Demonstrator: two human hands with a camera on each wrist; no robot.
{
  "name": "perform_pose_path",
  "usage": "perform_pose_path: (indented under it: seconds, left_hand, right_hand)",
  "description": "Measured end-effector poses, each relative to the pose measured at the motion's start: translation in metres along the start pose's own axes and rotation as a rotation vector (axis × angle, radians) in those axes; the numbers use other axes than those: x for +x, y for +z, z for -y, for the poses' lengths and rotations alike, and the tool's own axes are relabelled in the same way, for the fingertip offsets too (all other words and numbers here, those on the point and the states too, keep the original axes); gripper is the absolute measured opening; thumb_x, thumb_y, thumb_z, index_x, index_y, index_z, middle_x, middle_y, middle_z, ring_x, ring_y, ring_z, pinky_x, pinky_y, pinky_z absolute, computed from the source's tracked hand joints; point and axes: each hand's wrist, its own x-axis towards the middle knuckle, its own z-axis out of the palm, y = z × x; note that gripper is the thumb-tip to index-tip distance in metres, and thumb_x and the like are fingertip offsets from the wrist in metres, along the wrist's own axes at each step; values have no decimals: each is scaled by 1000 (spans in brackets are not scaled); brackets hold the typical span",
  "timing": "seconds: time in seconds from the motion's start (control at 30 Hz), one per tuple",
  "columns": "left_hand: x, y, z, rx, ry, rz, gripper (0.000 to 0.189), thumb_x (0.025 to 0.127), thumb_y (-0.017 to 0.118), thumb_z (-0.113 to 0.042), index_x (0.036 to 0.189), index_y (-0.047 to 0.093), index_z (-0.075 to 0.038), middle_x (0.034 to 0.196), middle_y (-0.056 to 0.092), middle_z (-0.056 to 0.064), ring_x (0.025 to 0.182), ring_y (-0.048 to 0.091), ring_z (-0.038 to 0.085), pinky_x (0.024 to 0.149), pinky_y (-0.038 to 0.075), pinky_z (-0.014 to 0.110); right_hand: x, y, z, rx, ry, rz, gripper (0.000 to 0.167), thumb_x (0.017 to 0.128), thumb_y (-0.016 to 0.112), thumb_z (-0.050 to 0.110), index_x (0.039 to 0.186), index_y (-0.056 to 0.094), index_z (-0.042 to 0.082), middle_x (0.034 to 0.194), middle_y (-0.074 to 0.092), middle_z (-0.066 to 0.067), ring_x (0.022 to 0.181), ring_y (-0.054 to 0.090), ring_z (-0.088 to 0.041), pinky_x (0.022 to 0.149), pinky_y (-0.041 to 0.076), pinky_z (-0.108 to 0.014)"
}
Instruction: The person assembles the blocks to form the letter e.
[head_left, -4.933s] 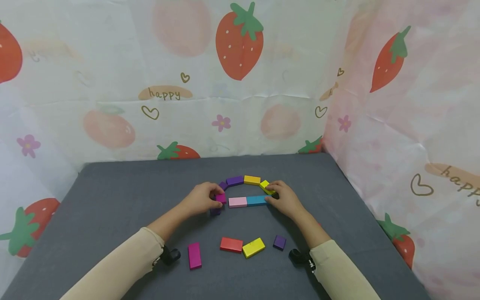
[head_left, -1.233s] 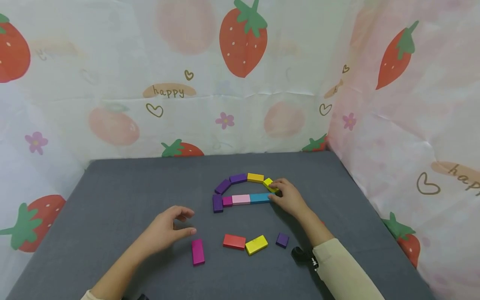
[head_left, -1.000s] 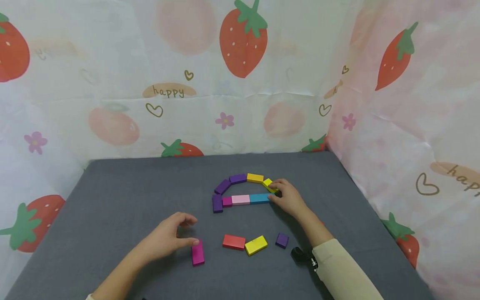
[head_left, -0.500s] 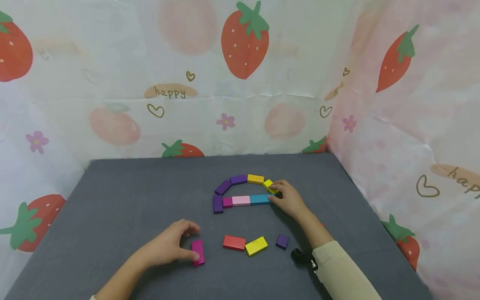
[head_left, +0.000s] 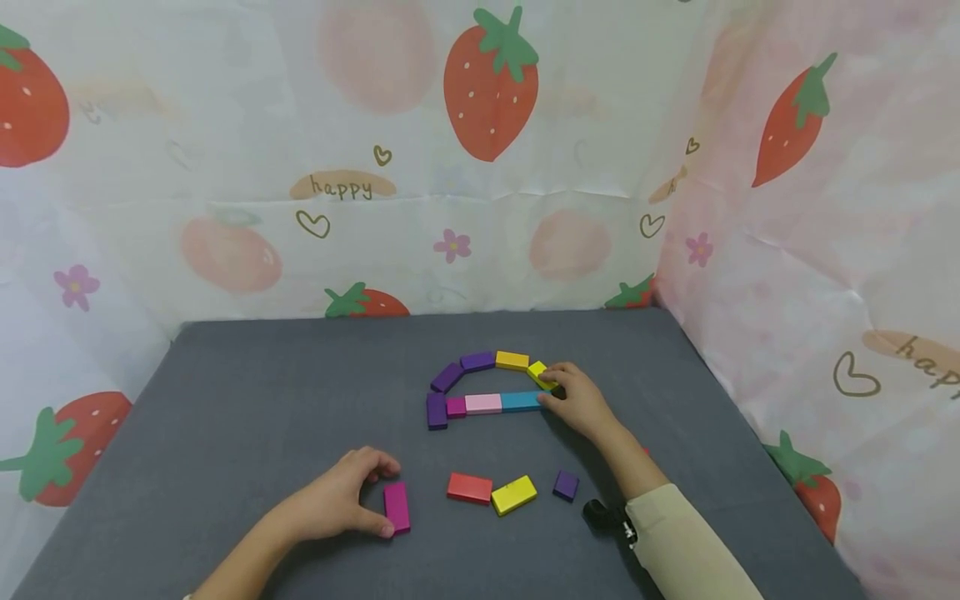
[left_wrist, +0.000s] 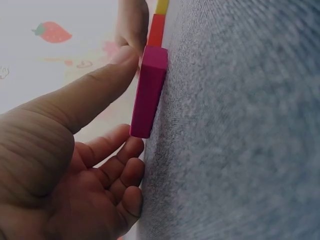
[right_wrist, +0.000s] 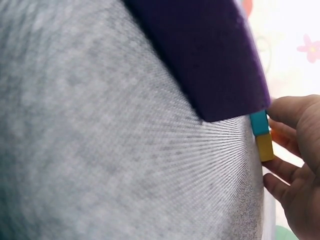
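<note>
My left hand (head_left: 341, 497) is spread round a magenta block (head_left: 397, 508) lying flat on the grey cloth. In the left wrist view its thumb is right at one end of that block (left_wrist: 146, 95), the fingertips at the other. At the back, my right hand (head_left: 583, 406) has thumb and fingers about a yellow block (right_wrist: 265, 146) at the end of the blue block (head_left: 520, 402), partly hidden by the fingers. Pink (head_left: 483, 404) and small magenta (head_left: 456, 407) blocks continue that row leftward. Purple, orange and yellow blocks arch behind it.
A red block (head_left: 469, 488), a yellow block (head_left: 514, 496) and a small purple block (head_left: 566, 485) lie in front of the row. The purple one (right_wrist: 210, 55) looms close in the right wrist view. Strawberry-print curtains (head_left: 420, 275) stand behind and beside the grey-covered table (head_left: 285, 375).
My left hand has left the small magenta block at the row's left end and come nearer, down to the longer magenta block. My right hand has stayed at the row's right end.
</note>
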Motion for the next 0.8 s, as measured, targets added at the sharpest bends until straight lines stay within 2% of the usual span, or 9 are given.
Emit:
perform_pose_path:
  seconds: [0.37, 0.8]
  left_hand:
    - [1, 2, 2, 30, 45, 7, 69, 68, 93, -48, 121, 62, -18, 120, 58, -7, 112, 49, 18, 99, 45, 34]
    - [1, 1, 0, 58, 19, 25, 62, 72, 91, -48, 120, 62, -21, 115, 57, -8, 109, 49, 15, 95, 46, 33]
  right_hand:
    - [-1, -1, 1, 11, -10, -3, 42, 97, 73, 20, 134, 65, 3, 140, 56, -15, 129, 55, -36, 108, 45, -54]
    - [0, 0, -1, 8, -15, -9, 42, 96, 73, 20, 134, 66, 3, 140, 57, -14, 129, 55, -35, 108, 45, -53]
